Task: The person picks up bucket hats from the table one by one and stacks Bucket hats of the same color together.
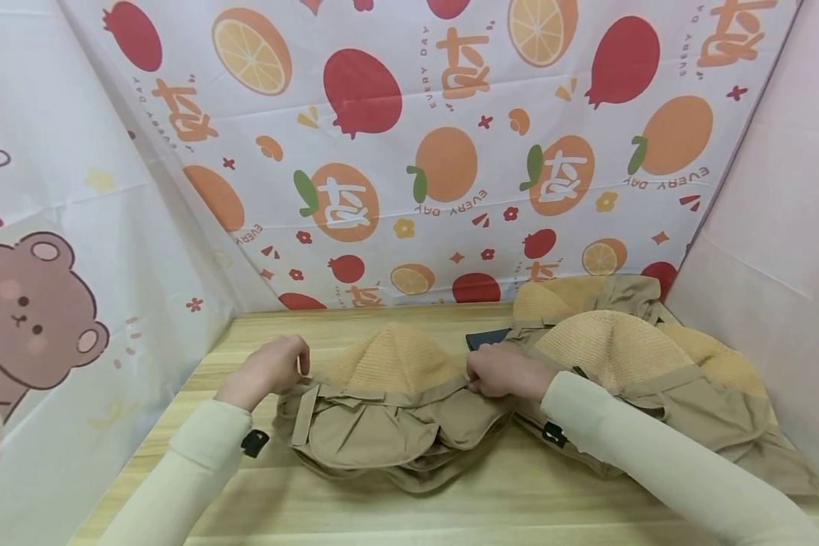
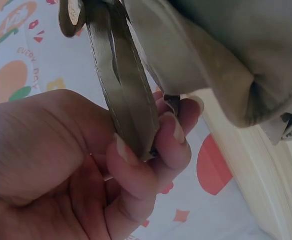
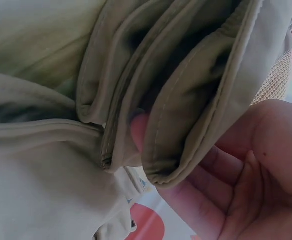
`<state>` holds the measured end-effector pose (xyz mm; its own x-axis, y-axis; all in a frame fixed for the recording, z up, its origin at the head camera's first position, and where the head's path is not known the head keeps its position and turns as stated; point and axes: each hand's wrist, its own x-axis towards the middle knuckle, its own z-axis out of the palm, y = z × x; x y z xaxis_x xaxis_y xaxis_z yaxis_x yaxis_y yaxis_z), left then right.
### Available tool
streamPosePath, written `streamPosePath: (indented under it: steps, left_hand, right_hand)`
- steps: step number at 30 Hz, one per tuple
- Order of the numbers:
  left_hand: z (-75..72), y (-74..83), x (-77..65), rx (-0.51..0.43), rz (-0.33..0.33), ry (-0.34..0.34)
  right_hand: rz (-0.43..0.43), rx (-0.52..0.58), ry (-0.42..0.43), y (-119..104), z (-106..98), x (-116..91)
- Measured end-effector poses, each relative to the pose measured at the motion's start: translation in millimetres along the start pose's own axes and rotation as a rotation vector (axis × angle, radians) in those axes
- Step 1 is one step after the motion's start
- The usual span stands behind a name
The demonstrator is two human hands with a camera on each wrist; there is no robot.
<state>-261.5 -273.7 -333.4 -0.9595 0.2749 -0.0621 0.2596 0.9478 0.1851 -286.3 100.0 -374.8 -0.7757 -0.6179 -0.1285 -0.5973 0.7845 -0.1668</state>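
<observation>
A sun hat with a woven straw crown [image 1: 394, 358] and a folded khaki fabric brim [image 1: 375, 440] rests on the table in front of me. At its left side my left hand [image 1: 266, 373] pinches the end of a khaki strap [image 2: 123, 85] between thumb and fingers. My right hand [image 1: 508, 370] grips the brim on the right, one fingertip showing between the fabric layers [image 3: 196, 95] in the right wrist view. Beside that hand lie several similar hats, the nearest with a straw crown [image 1: 610, 349].
A dark flat object [image 1: 484, 339] lies behind my right hand, partly under the hats. The wooden tabletop [image 1: 246, 500] meets a fruit-print cloth [image 1: 444, 227] at the back. Pale cloth walls stand at the left [image 1: 157, 250] and right [image 1: 778, 250].
</observation>
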Motion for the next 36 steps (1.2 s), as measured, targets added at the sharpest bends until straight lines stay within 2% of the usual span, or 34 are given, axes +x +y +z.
streamPosePath:
  steps: [6,15,18,21,25,27,29,33,36]
  left_hand:
    - [-2.1,-1.8,-1.8,0.003,-0.019,0.008]
    - [-7.5,4.7,-4.8,0.013,0.006,-0.040]
    - [-10.1,16.0,-9.1,0.047,0.023,-0.053]
    - [-14.5,33.5,-15.3,0.086,0.061,-0.020]
    - [-16.7,60.7,-21.1,0.030,0.150,0.002]
    - [-15.3,73.1,-22.7,-0.036,0.186,-0.043]
    - [-12.4,83.9,-24.6,-0.088,0.197,-0.119]
    - [-4.1,99.5,-28.2,-0.081,0.162,-0.250]
    - [1.8,102.2,-26.9,-0.045,0.136,-0.288]
  right_hand:
    - [0.025,-0.021,-0.034,-4,-3,7]
    - [0.038,-0.020,-0.056,-3,-4,7]
    - [0.053,-0.037,-0.053,-7,-9,4]
    - [0.070,-0.031,-0.036,-13,-17,0]
    - [0.046,0.013,0.009,-24,-28,-8]
    - [0.002,0.048,0.020,-30,-31,-12]
    - [-0.034,0.094,0.002,-38,-30,-15]
    - [-0.040,0.149,-0.078,-54,-19,-20]
    - [-0.005,0.138,-0.117,-61,-10,-19]
